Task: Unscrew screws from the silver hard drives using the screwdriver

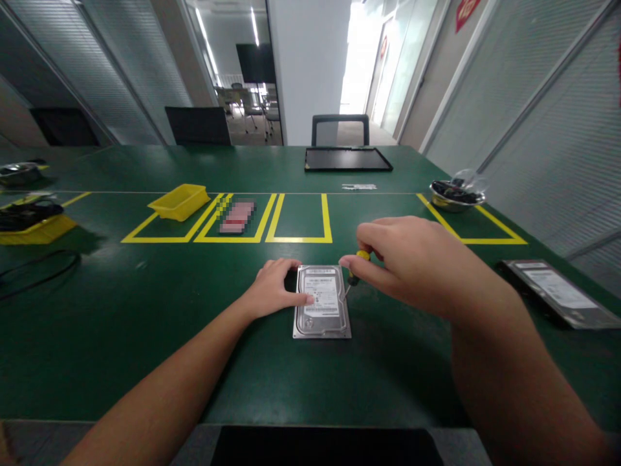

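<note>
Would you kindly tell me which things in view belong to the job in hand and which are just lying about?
In use:
hard drive, touched by the left hand
screwdriver, held in the right hand

Seemingly just lying about:
second hard drive, far right
yellow tray beyond the left hand
metal bowl at right
flat screen lying at the back

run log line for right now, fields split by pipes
left hand: on hard drive | right hand: holds screwdriver, tip at drive's right edge | yellow tray: beyond left hand
</note>
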Action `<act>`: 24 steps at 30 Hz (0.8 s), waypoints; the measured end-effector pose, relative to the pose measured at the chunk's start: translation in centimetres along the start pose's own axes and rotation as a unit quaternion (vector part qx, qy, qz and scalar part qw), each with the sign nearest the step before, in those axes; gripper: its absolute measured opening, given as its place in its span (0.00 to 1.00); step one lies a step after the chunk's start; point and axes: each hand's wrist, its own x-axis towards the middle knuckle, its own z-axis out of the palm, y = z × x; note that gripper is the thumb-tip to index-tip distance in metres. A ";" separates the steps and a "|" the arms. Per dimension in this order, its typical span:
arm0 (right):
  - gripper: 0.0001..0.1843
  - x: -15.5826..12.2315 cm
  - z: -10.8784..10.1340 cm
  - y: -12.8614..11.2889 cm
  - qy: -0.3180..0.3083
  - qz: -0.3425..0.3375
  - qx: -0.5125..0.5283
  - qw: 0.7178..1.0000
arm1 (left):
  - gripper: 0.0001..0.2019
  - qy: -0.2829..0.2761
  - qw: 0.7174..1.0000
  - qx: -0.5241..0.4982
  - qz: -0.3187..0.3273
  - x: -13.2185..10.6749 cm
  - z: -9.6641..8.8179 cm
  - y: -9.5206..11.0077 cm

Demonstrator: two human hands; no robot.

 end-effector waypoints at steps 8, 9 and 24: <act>0.16 0.2 0.1 0.1 -0.001 0.001 0.014 1.000 | 0.41 0.003 1.000 0.001 0.002 0.0 0.1 -0.1; 0.15 0.2 0.1 0.2 -0.008 -0.012 0.029 0.999 | 0.41 0.002 1.000 0.000 0.001 0.0 0.1 -0.1; 0.08 0.0 -0.2 2.4 -0.024 -0.126 0.150 0.980 | 0.40 -0.005 1.000 -0.001 0.001 0.1 0.0 0.0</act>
